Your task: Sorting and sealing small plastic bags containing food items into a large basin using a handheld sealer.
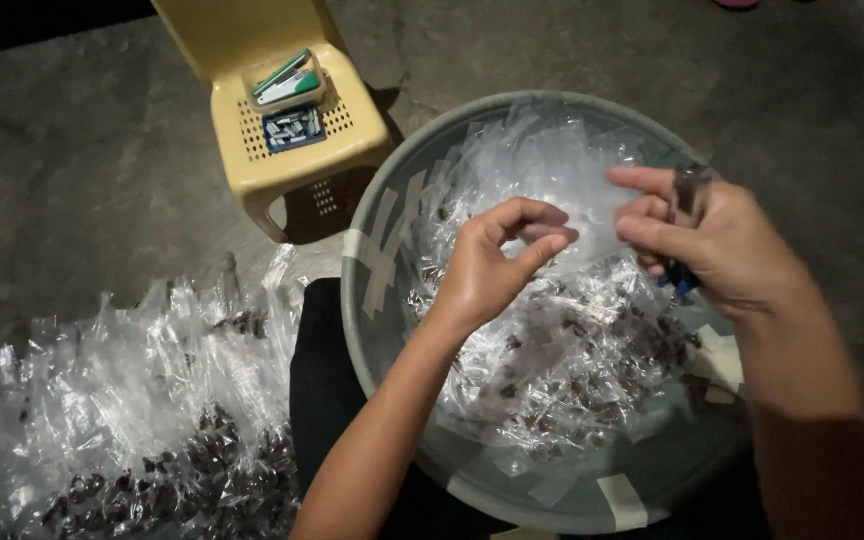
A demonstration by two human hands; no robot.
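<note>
My left hand (pixel 497 262) and my right hand (pixel 717 235) hover over a large grey-green basin (pixel 377 300) patched with pale tape. Between their fingertips they pinch a small clear plastic bag (pixel 592 215). My right hand also has a dark object with a blue part (pixel 684 240) tucked in its grip; what it is I cannot tell. The basin is full of small clear packets with dark pieces inside (pixel 562 350).
A heap of filled clear bags with dark contents (pixel 142 410) lies on the concrete floor at the left. Behind the basin stands a small yellow plastic chair (pixel 292 110) bearing a green-and-white stapler (pixel 287 80) and a box of staples (pixel 294 128).
</note>
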